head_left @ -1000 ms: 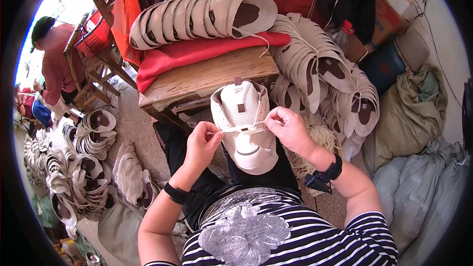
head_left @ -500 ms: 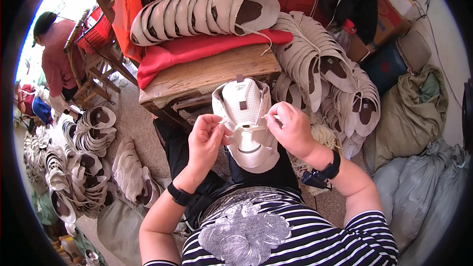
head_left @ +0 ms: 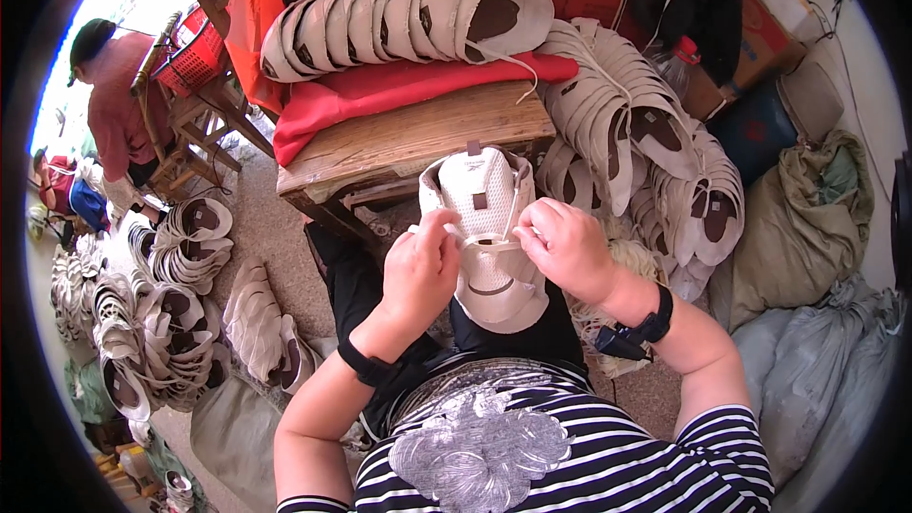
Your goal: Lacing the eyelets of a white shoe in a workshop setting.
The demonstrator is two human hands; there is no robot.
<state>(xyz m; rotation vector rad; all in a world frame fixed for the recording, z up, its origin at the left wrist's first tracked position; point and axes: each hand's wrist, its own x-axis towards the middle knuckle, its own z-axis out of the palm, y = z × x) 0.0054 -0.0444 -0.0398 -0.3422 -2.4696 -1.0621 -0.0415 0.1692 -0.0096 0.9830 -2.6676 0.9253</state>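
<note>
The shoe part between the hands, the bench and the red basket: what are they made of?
The shoe part looks partly like matte mesh fabric: tiny dots texture its tongue. I can't tell about its plainer parts. The bench seems wooden, dull brown with grain lines. The red basket is probably plastic: bright, even colour, slotted sides.

between left hand [head_left: 423, 271] and right hand [head_left: 570, 249] is a shoe upper [head_left: 490, 273]. at eleven o'clock from it stands a bench [head_left: 408, 133], a cloth [head_left: 361, 102] on top, a row of nested uppers [head_left: 380, 33] on that; shoe stacks [head_left: 616, 85] lie between one and two, a sack [head_left: 798, 237] at three, floor piles [head_left: 180, 312] at nine.
</note>
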